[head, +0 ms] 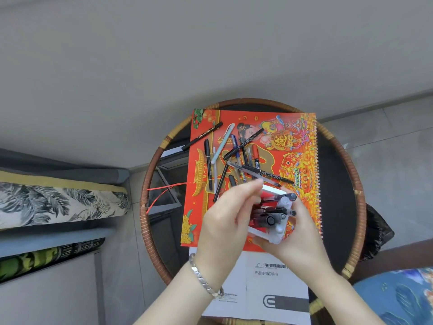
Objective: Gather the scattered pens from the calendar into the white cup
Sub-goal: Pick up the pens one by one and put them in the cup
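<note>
I see the left hand (228,221), wrist in a silver link bracelet (206,281), pinching a clear-barrelled pen (254,174) at its fingertips; the right hand (297,238) grips the tilted white plastic cup (273,233), already holding several pens, above the red spiral-bound calendar (290,146); more dark and pale pens (210,160) lie scattered beyond on it.

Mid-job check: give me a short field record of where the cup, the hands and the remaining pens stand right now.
white cup: held tilted above the calendar, several pens already inside
right hand: holding the cup
left hand: fingers pinching a clear pen at the cup's mouth
loose pens: about ten, still scattered on the calendar
calendar: red, spiral-bound, flat on the round table
black pen: partly off the calendar's left edge
</note>
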A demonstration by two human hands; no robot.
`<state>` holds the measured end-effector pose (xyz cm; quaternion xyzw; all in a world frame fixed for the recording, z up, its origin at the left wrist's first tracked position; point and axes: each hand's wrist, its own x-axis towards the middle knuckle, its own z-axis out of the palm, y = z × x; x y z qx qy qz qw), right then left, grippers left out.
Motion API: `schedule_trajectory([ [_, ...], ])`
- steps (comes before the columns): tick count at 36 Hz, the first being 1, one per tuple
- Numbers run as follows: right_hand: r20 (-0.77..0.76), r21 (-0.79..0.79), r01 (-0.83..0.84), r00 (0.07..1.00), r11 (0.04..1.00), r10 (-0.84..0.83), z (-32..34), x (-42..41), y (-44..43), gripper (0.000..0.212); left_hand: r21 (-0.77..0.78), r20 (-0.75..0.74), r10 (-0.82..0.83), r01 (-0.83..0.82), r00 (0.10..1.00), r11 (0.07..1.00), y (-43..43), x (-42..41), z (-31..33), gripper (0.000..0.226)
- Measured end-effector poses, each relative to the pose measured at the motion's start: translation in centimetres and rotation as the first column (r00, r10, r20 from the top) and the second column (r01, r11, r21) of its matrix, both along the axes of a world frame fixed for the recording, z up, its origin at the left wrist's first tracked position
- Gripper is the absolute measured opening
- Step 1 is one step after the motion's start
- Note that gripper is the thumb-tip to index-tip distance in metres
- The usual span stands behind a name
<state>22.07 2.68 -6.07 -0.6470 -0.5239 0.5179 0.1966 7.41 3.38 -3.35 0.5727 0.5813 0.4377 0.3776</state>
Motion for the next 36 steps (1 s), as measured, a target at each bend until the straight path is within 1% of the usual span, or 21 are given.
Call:
schedule_trajectory([
  [2,-0.017,0.007,0.012,1.0,1.0,-0.012,0.0,0.0,0.0,0.082,0.059,-0.25,-0.105,0.123,0.963,0.991,0.1,0.2,-1.1,0.03],
  [3,-0.022,0.015,0.02,1.0,1.0,-0.019,0.1,-0.1,0.1,0.082,0.039,-0.344,-0.153,0.177,0.926,0.983,0.2,0.3,-1.5,0.036],
  [4,-0.024,0.025,0.023,0.999,0.999,-0.022,0.2,-0.2,0.2,0.082,-0.003,-0.392,-0.199,0.215,0.898,0.977,0.3,0.4,-1.7,0.042],
  [5,-0.026,0.036,0.024,0.999,0.999,-0.024,0.3,-0.2,0.4,0.081,-0.049,-0.401,-0.244,0.246,0.883,0.968,0.5,0.4,-1.6,0.047],
  [6,-0.028,0.042,0.029,0.999,0.999,-0.027,0.4,-0.1,0.6,0.08,-0.095,-0.373,-0.297,0.282,0.879,0.955,0.6,0.5,-1.6,0.049],
  [7,-0.031,0.039,0.043,0.999,0.998,-0.042,0.5,0.0,0.9,0.076,-0.133,-0.303,-0.345,0.319,0.888,0.938,0.7,0.5,-1.6,0.049],
  [8,-0.034,0.031,0.062,0.998,0.998,-0.061,0.6,0.2,1.1,0.073,-0.148,-0.204,-0.356,0.331,0.912,0.932,0.9,0.4,-1.5,0.048],
  [9,-0.034,0.021,0.085,0.996,0.996,-0.085,0.5,0.4,1.4,0.071,-0.148,-0.102,-0.322,0.306,0.941,0.94,1.2,0.3,-1.5,0.047],
  [10,-0.033,0.016,0.105,0.994,0.994,-0.105,0.5,0.6,1.6,0.069,-0.149,-0.008,-0.248,0.244,0.969,0.958,1.7,0.3,-1.4,0.045],
  [12,-0.021,0.019,0.128,0.992,0.992,-0.127,0.4,0.9,1.9,0.067,-0.213,0.105,-0.019,0.041,0.994,0.976,2.8,-0.1,-2.3,0.036],
  [13,-0.017,0.023,0.136,0.991,0.99,-0.136,0.5,1.0,2.1,0.066,-0.277,0.092,0.097,-0.068,0.991,0.958,3.4,-0.4,-3.0,0.034],
  [14,-0.01,0.024,0.147,0.989,0.989,-0.147,0.5,1.2,2.3,0.065,-0.344,0.023,0.19,-0.171,0.982,0.923,4.1,-0.8,-3.9,0.033],
  [15,-0.005,0.028,0.157,0.988,0.987,-0.157,0.5,1.3,2.5,0.065,-0.398,-0.079,0.251,-0.261,0.965,0.879,4.8,-1.2,-4.9,0.032],
  [17,0.014,0.031,0.172,0.985,0.985,-0.172,0.4,1.5,2.9,0.066,-0.457,-0.262,0.304,-0.395,0.916,0.797,6.0,-2.2,-6.9,0.034],
  [19,0.02,0.032,0.185,0.982,0.982,-0.186,0.4,1.8,3.1,0.067,-0.487,-0.374,0.286,-0.449,0.882,0.749,7.0,-3.1,-8.7,0.042],
  [22,0.019,0.036,0.175,0.984,0.984,-0.176,0.4,2.0,3.5,0.066,-0.573,-0.442,0.211,-0.455,0.872,0.682,8.0,-3.8,-10.7,0.05],
  [24,0.017,0.033,0.16,0.987,0.987,-0.161,0.4,2.0,3.6,0.065,-0.606,-0.479,0.13,-0.434,0.868,0.666,8.3,-4.1,-11.3,0.046],
  [26,0.021,0.021,0.14,0.99,0.99,-0.141,0.5,2.0,3.6,0.066,-0.614,-0.525,0.047,-0.417,0.85,0.67,8.3,-4.3,-11.7,0.035],
  [28,0.013,0.009,0.122,0.992,0.992,-0.122,0.5,1.9,3.6,0.066,-0.619,-0.534,0.016,-0.404,0.845,0.673,8.3,-4.4,-12.1,0.026],
  [33,-0.005,-0.009,0.096,0.995,0.995,-0.096,0.3,2.0,3.2,0.067,-0.664,-0.514,-0.081,-0.336,0.854,0.668,8.4,-4.9,-12.5,0.022],
  [36,-0.002,-0.01,0.076,0.997,0.997,-0.076,0.2,2.1,2.9,0.069,-0.721,-0.399,-0.007,-0.309,0.917,0.62,7.7,-5.3,-11.8,0.02],
])
